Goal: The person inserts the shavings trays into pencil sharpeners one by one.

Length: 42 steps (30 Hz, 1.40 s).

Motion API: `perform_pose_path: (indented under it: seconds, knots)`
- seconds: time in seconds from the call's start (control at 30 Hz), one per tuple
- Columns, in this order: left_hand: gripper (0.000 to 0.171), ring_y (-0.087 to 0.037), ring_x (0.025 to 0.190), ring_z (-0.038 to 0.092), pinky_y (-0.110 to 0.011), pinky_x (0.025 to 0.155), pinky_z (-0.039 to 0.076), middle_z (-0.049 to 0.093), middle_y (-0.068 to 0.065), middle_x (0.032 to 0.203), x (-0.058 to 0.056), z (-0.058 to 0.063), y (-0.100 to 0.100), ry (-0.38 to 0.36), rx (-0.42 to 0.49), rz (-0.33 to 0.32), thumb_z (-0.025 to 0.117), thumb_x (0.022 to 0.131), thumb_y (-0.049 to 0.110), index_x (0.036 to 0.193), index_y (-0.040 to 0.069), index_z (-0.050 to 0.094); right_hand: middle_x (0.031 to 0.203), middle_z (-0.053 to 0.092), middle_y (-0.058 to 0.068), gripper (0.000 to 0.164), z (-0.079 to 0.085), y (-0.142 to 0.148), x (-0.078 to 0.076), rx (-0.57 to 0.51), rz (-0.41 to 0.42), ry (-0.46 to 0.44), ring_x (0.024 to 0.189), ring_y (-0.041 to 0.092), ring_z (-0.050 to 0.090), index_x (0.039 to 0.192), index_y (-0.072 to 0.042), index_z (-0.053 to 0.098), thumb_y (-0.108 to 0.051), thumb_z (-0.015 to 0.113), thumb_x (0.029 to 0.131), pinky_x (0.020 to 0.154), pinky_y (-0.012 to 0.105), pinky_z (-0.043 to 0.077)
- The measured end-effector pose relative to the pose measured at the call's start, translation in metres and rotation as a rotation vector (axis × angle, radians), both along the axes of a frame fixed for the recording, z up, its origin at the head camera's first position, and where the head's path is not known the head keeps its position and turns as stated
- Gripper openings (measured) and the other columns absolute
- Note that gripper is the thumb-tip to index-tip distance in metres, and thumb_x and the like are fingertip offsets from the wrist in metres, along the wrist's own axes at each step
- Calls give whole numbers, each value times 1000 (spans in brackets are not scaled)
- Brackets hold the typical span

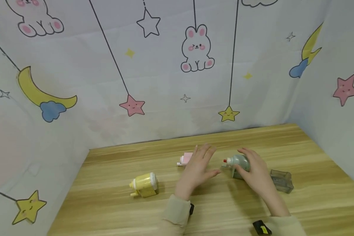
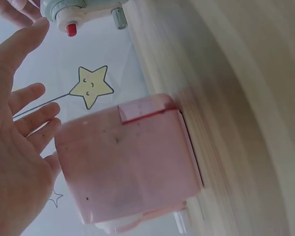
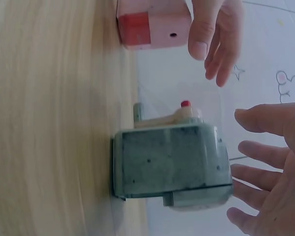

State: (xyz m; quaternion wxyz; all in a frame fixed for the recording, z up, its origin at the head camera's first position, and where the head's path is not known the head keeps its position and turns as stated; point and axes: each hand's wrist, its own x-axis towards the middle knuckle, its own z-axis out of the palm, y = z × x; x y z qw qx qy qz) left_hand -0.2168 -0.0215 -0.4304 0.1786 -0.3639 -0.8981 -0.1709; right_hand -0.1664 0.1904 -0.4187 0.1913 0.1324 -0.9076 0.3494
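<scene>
Pink sharpener by your left hand, green sharpener by right hand; base-down, presumably for steadiness; fingers wide.

grey-green sharpener, red tip | pink sharpener | yellow-and-white sharpener | smoky-grey box | tan wood-grain tabletop | white star-and-rabbit-print backdrop

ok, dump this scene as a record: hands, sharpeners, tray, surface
left hand: beside pink sharpener, contact unclear
right hand: around green sharpener, fingers not closed, contact unclear
yellow sharpener: head view, left of pink sharpener, untouched
grey see-through tray: head view, right of green sharpener
surface: wood-grain table
</scene>
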Motion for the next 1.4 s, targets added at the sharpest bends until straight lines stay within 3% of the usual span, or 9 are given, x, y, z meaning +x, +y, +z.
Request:
perform_pose_path:
  seconds: [0.23,0.43,0.57,0.8,1.2,1.4]
  knots:
    - [80,-21,130,21,-39,107,23,39,-13,138,2,6,17,-46,3,-43,66,76,46,138,9,31,127,43,31,51,10,16,2,-4,-26,-2,114,46,35,123,2,47,-17,66,80,86,70,31]
    - [83,-19,131,17,-38,109,20,37,-13,140,0,4,26,-60,-19,-50,63,77,48,141,10,26,128,42,32,54,12,30,3,49,-24,-30,114,48,34,123,2,47,-22,67,80,87,71,27]
    - [87,-18,132,14,-37,109,18,35,-11,141,-1,2,27,-92,-28,-42,64,76,50,143,14,22,126,43,34,54,9,39,4,80,-23,-22,113,49,34,121,3,49,-21,69,77,88,71,25]
    - [86,-18,129,22,-38,103,32,33,-7,143,0,-2,31,-204,-12,-35,63,76,51,144,21,19,121,47,34,60,-3,56,3,135,11,-22,110,50,37,117,5,50,-22,75,70,88,70,25]
    - [91,-14,125,29,-36,93,43,31,-3,143,-3,-15,56,-282,-12,-48,61,73,56,145,29,11,123,42,37,81,-16,105,13,276,-23,-226,106,55,35,126,2,43,-39,76,65,81,79,19]
    - [95,-12,123,30,-33,92,44,29,2,143,-6,-17,64,-368,50,-81,65,72,53,144,33,7,121,41,42,88,-17,113,12,327,-20,-324,103,56,39,127,5,40,-49,72,65,73,72,35]
